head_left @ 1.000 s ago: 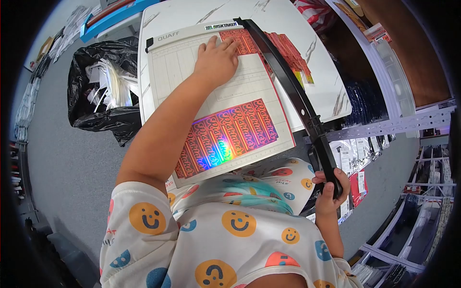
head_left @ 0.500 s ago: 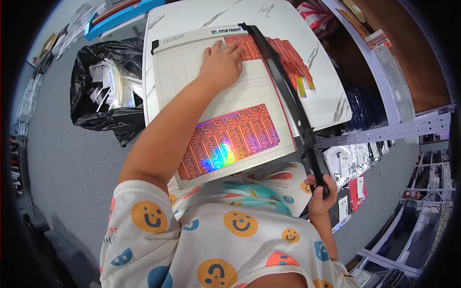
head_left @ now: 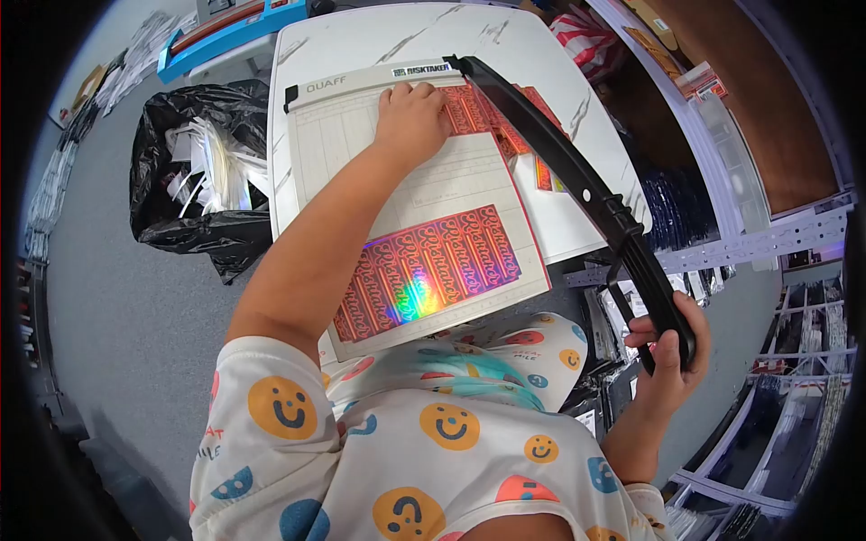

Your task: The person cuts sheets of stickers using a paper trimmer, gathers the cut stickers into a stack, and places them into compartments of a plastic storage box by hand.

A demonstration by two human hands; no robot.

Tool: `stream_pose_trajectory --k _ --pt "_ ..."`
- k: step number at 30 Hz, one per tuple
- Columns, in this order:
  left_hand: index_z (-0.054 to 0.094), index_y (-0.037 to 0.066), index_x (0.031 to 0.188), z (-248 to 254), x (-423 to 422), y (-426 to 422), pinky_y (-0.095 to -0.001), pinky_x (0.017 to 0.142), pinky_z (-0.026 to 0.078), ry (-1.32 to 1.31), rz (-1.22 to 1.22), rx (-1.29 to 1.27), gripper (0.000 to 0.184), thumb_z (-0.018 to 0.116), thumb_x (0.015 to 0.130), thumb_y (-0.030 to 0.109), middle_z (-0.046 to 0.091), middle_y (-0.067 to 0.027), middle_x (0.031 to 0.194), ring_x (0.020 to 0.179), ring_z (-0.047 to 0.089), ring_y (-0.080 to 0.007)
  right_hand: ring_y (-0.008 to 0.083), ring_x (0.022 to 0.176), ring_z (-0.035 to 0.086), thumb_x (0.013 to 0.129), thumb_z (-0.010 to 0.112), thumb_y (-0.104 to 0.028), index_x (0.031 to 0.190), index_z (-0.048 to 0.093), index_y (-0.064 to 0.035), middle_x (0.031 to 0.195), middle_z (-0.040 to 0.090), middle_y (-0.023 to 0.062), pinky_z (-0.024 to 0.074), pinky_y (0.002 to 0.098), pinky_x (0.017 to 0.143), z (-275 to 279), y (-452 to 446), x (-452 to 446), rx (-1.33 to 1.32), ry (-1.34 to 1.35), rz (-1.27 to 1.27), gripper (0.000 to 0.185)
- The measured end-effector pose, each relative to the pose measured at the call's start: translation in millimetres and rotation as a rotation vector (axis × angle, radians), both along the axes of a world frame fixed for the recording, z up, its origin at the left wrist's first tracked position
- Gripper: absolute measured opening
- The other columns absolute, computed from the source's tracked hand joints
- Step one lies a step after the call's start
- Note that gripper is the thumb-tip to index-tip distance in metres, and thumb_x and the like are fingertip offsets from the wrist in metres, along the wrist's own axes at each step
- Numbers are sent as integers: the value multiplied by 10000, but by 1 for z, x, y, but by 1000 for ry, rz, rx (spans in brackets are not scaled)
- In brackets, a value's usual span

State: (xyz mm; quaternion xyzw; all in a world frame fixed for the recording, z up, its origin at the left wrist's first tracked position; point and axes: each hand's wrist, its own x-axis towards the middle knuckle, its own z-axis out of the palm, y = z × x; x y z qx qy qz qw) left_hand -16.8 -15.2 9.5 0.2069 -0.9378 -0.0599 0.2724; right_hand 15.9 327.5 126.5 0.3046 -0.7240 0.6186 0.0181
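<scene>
A guillotine paper cutter (head_left: 406, 185) with a pale ruled bed lies on the marble-patterned table. My left hand (head_left: 412, 117) rests flat near its top bar, fingers out, beside and partly over a red-orange printed sticker sheet (head_left: 468, 110) that reaches the cutting edge. My right hand (head_left: 669, 356) is wrapped round the handle of the black blade arm (head_left: 586, 171), which is raised and swung out to the right. On the lower bed lies a holographic sticker sheet (head_left: 433, 270) with repeated lettering. Cut red strips (head_left: 532, 108) lie beyond the edge, partly behind the blade arm.
A black bin bag (head_left: 194, 239) holding paper offcuts stands left of the white table (head_left: 370, 36). A blue machine (head_left: 230, 36) is at the back left. At right are a metal shelf rail (head_left: 713, 252) and packaged items; my lap is directly below the cutter.
My right hand has lifted the blade arm and swung it to the right, away from the cutting edge. My left hand has barely moved on the bed.
</scene>
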Motion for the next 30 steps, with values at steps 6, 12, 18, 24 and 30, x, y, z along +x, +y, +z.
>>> stream_pose_trajectory --k 6,12,18,24,30 --pt "555 140 1047 7 -9 -2 -413 928 274 -100 17 5 324 492 747 244 507 -20 1111 1045 419 -245 147 555 562 786 572 -244 1038 491 20 715 583 135 451 210 526 -2 -2 0 -7 38 -21 374" --pt "547 120 1068 -10 -16 -3 -428 907 269 -12 13 -27 361 430 767 281 489 -24 1128 1070 380 -247 137 555 560 799 555 -252 1046 480 11 722 582 132 449 206 523 -8 1 0 8 67 -6 368" --pt "493 122 1136 -9 -14 -2 -460 956 220 -60 0 -36 399 399 788 294 434 -34 1199 1122 341 -265 132 544 554 811 541 -271 1064 459 -1 711 580 131 451 209 526 -22 8 2 40 62 -6 379" --pt "471 128 1160 -12 -17 -1 -474 966 207 -80 -3 -47 413 380 795 300 415 -42 1222 1153 315 -282 146 505 537 825 501 -248 1080 445 11 687 576 151 436 206 473 -28 8 1 41 120 -8 368" --pt "472 134 1158 -13 -18 -2 -479 970 199 -65 -8 -52 411 379 792 296 416 -50 1219 1149 321 -294 139 552 560 817 530 -271 1068 446 -6 721 581 138 461 214 524 -27 9 1 41 65 3 375"
